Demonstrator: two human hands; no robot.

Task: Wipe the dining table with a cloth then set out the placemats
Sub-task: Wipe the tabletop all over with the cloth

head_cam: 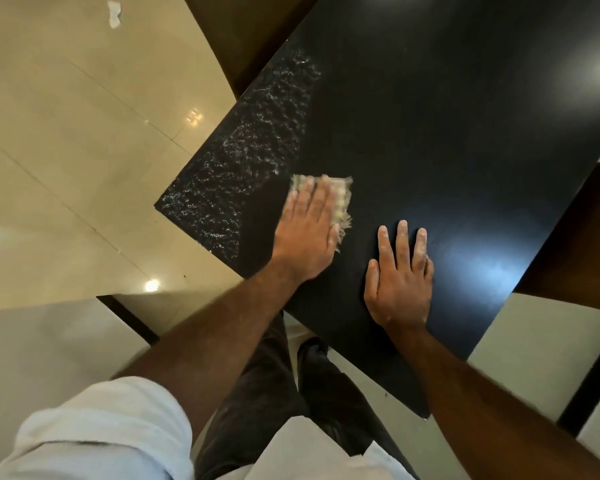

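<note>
The dining table (pixel 430 133) has a glossy black top that fills the upper right of the head view. My left hand (pixel 305 233) lies flat on a small yellowish cloth (pixel 342 199) with frayed edges and presses it onto the table near the left corner. Left of the cloth, a band of wet streaks (pixel 250 168) runs along the table's edge. My right hand (pixel 400 275) rests flat on the tabletop with straight fingers, a little to the right of the cloth and nearer to me. No placemat is in view.
A brown chair (pixel 253 39) stands at the table's far left side and another (pixel 575 244) at its right edge. Beige floor tiles (pixel 84 150) spread to the left, with a white scrap (pixel 114 13) lying far off. My dark trousers show below the table's near edge.
</note>
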